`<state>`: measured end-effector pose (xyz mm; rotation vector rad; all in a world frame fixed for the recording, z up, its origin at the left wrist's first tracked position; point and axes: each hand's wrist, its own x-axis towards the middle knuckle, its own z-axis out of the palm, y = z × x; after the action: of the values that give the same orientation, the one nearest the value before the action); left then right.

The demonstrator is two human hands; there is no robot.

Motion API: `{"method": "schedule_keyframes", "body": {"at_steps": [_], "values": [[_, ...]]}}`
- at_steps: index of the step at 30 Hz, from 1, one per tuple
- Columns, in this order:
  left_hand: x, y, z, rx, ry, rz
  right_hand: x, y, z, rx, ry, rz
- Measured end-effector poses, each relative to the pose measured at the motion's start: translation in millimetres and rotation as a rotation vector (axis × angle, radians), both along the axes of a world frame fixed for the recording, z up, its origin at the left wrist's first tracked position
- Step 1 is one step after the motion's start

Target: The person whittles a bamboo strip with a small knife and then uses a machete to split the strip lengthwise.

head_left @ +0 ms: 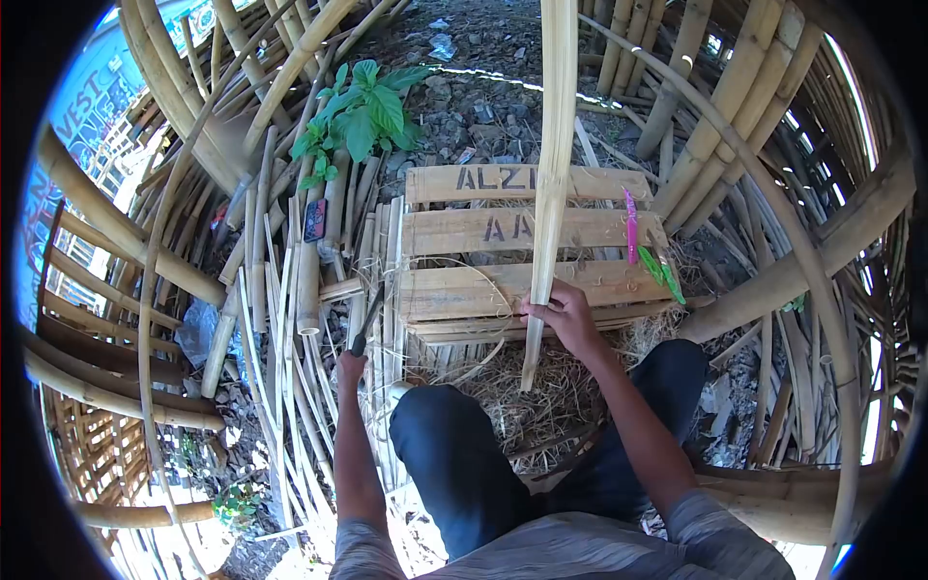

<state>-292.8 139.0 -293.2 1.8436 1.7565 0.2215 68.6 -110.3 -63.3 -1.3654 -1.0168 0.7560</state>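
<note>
My left hand (352,367) is closed round the dark handle of a knife (372,317), whose blade points up and away beside the left edge of a slatted wooden crate (435,285). In my right hand (568,314) is a long pale bamboo strip (553,184), gripped near its lower end. The strip stands across the crate and runs out of the top of the view. On the crate's right side lie a pink tool (632,227) and a green one (661,273).
Thin bamboo strips (280,338) lie left of the crate, near a phone (314,220). A leafy plant (362,116) grows behind them. Thick bamboo poles (764,280) slant in from the right. Straw-like shavings (532,406) lie between my knees.
</note>
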Motion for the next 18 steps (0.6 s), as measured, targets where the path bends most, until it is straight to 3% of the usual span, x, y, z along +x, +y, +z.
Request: {"method": "schedule_keyframes", "body": {"at_steps": [2, 4, 11, 16, 18], "values": [[-1, -3, 14, 0.034, 0.013, -0.028, -3, -6, -43, 0.025, -0.022, -0.062], [5, -17, 43, 0.119, 0.199, -0.148, -3, -15, -70, 0.02, -0.021, -0.094], [-23, -19, 75, 0.254, 0.307, -0.232, -8, -17, -14, 0.152, 0.043, -0.088], [-17, -54, 162, 0.439, 0.309, -0.241, -12, -20, -2, 0.173, -0.048, -0.044], [-24, -55, 173, 0.448, 0.256, -0.271, -12, -20, -8, 0.178, -0.029, -0.029]]}}
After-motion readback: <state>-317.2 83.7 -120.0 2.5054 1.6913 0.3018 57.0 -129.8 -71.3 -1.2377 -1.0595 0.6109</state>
